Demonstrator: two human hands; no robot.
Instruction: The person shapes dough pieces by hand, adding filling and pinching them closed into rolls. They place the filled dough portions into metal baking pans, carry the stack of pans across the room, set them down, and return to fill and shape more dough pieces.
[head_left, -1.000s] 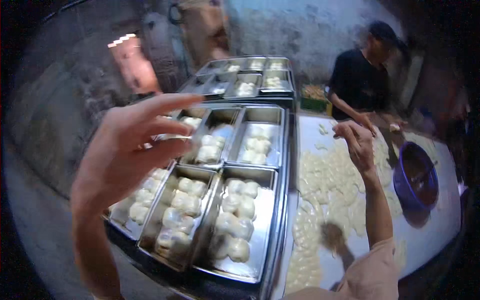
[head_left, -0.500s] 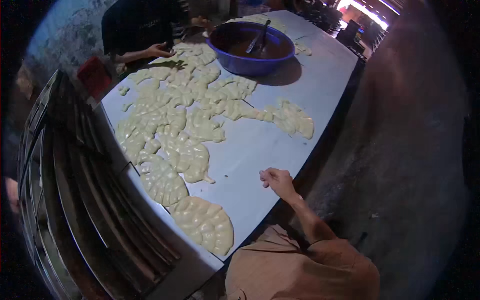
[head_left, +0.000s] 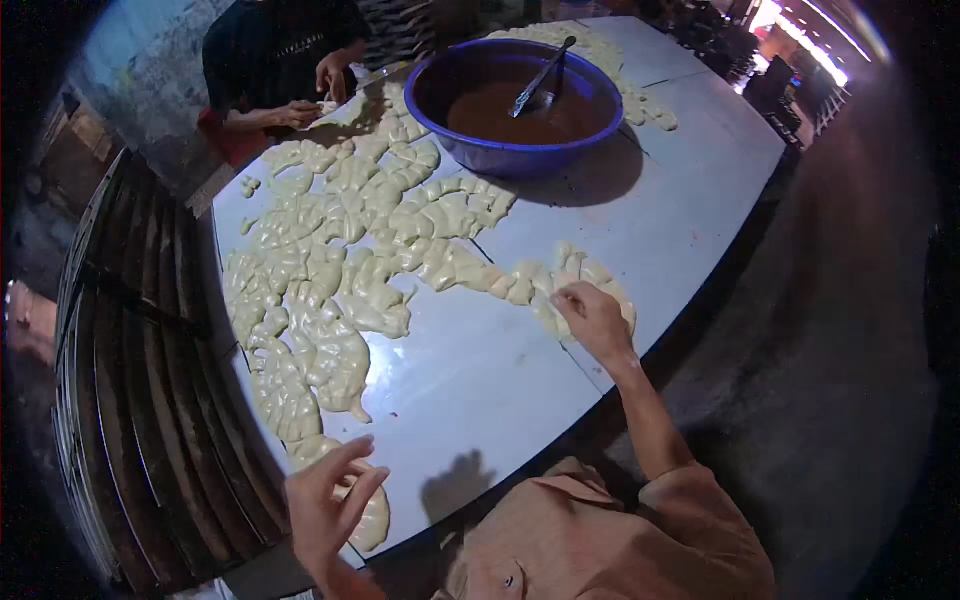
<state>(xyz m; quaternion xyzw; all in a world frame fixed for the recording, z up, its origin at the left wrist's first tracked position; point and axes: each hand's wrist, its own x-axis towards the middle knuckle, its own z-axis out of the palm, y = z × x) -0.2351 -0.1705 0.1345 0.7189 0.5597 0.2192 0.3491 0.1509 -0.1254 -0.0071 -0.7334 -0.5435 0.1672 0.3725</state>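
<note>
**Soft dough pieces spread over the bench**

The right hand (head_left: 592, 318) rests on a pale dough piece (head_left: 548, 300) at the near right end of the spread, its fingers curled down onto it, pinching or pressing; I cannot tell whether it truly grips. The left hand (head_left: 325, 500) hovers open, fingers apart, just above the nearest dough (head_left: 370, 520) at the bench's (head_left: 480, 390) near edge, holding nothing.

The dough looks soft, limp and light, likely a bit tacky, so a piece would sag and stretch if lifted by one corner. Better to slide fingers under an edge and carry it flat.

Counting: one blue basin (head_left: 520, 100) of brown filling at the far side, one spoon (head_left: 540, 78) in it. The dough pieces run together in overlapping rows, dozens of them, too merged to number exactly. A second person (head_left: 280, 50) works at the far left with two hands. Stacked metal trays (head_left: 130, 380) stand left.
</note>
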